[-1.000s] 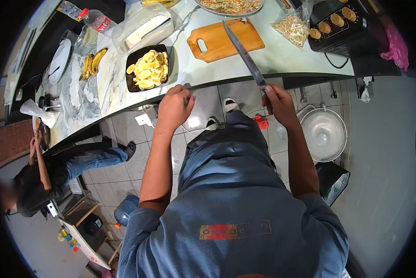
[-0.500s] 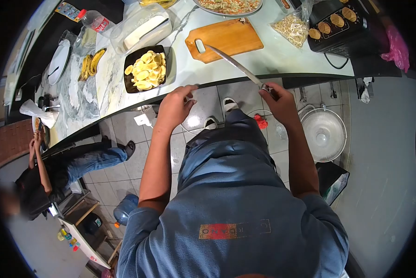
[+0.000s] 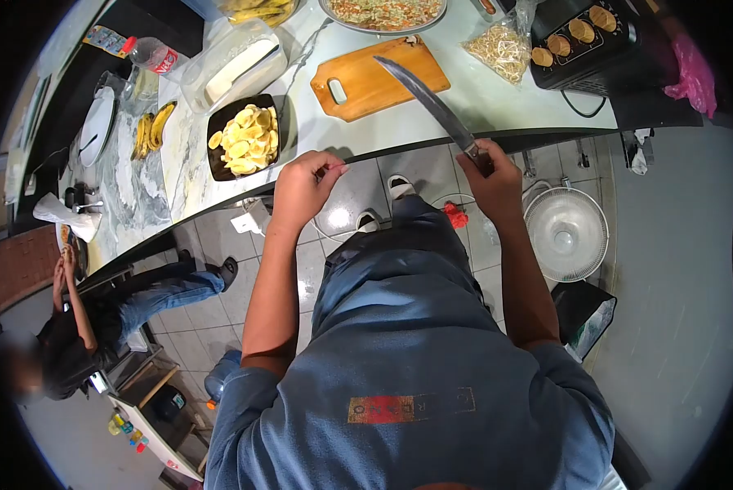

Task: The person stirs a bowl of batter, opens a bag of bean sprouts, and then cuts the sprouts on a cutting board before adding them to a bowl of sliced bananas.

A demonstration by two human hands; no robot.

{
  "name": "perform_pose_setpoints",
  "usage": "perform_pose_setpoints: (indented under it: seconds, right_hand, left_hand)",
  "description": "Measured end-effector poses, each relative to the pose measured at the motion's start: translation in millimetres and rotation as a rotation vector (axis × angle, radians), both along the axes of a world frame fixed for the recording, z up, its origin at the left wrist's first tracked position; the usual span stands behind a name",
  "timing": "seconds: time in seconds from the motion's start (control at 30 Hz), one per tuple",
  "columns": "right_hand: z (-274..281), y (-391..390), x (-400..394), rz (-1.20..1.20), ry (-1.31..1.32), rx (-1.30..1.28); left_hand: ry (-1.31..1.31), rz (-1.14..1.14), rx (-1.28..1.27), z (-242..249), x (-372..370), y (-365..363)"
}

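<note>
My right hand (image 3: 494, 181) is closed around the handle of a long knife (image 3: 428, 100). The blade points up and left, its tip over the wooden cutting board (image 3: 378, 80). My left hand (image 3: 307, 186) hovers at the counter's front edge, its fingers curled in toward the thumb with nothing visible between them. Just beyond it, on the left, a dark square bowl (image 3: 213, 163) holds a heap of pale yellow slices (image 3: 248, 140). The cutting board lies flat on the marble counter (image 3: 317, 122), with no food on it.
Behind the bowl stands a clear plastic container (image 3: 195, 86). Bananas (image 3: 155, 129) and a red-capped bottle (image 3: 150, 57) lie left. A round tray of shredded food (image 3: 383, 12), bagged sprouts (image 3: 505, 51) and a black appliance (image 3: 579, 69) line the back and right. Another person (image 3: 80, 327) is at the far left.
My right hand has raised the knife slightly and turned its blade more upright. The fingers of my left hand have drawn together. The view has shifted a little.
</note>
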State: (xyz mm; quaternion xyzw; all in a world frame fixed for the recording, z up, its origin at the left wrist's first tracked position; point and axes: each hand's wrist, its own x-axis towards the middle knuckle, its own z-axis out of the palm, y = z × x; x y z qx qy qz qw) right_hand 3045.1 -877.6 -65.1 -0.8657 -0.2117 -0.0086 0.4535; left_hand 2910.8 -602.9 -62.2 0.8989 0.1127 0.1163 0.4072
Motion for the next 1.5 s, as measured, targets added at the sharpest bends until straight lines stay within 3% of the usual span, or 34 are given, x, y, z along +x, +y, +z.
perform_pose_setpoints:
  seconds: [0.2, 0.4, 0.47, 0.6, 0.67, 0.7, 0.77, 0.9, 1.0, 1.07, 1.2, 1.3, 1.37, 1.5]
  right_hand:
    - [8.7, 9.6, -0.9, 0.091, 0.134, 0.078]
    - [28.5, 31.2, -2.4, 0.191, 0.203, 0.097]
    - [28.8, 36.9, 0.0, 0.265, 0.211, 0.133]
    - [30.9, 42.8, 1.3, 0.267, 0.268, 0.125]
    - [30.0, 45.1, 3.1, 0.185, 0.485, 0.085]
    - [29.5, 45.8, 6.3, 0.183, 0.488, 0.085]
    - [28.6, 48.8, 15.6, 0.1, 0.529, -0.149]
    - [20.3, 54.4, 19.9, 0.066, 0.437, -0.238]
    - [9.2, 54.3, 15.9, 0.148, 0.31, -0.003]
    - [19.2, 55.8, 11.4, -0.043, 0.72, 0.068]
    - [27.0, 62.4, -0.4, -0.024, 0.729, -0.104]
    - [4.7, 59.4, -11.2, 0.037, 0.687, 0.035]
    - [-2.1, 58.4, -12.8, -0.041, 0.828, 0.257]
    - [5.1, 65.8, -14.3, -0.03, 0.776, 0.188]
  left_hand:
    - [0.148, 0.041, 0.007, 13.6, 22.9, -5.3]
    - [0.017, 0.029, -0.258, 21.6, 61.6, -21.6]
    - [-0.015, 0.057, -0.453, 20.2, 73.6, -26.6]
    - [0.038, 0.143, -0.641, 19.7, 85.4, -28.8]
    - [0.07, 0.082, -0.731, 17.7, 85.5, -29.5]
    - [0.072, 0.082, -0.732, 14.8, 85.4, -30.3]
    - [0.068, 0.033, -0.763, 12.2, 86.4, -33.6]
    - [-0.002, 0.088, -0.809, 18.4, 83.8, -39.4]
    - [0.051, 0.085, -0.768, 17.7, 77.8, -33.1]
    - [0.037, 0.074, -0.797, 20.9, 73.7, -31.9]
    - [0.096, 0.075, -0.803, 13.6, 67.1, -25.2]
    - [0.16, 0.068, -0.814, 10.5, 61.8, -17.6]
    - [0.119, 0.068, -0.878, 3.5, 59.3, -14.4]
    - [0.171, 0.059, -0.797, 10.6, 56.8, -8.0]
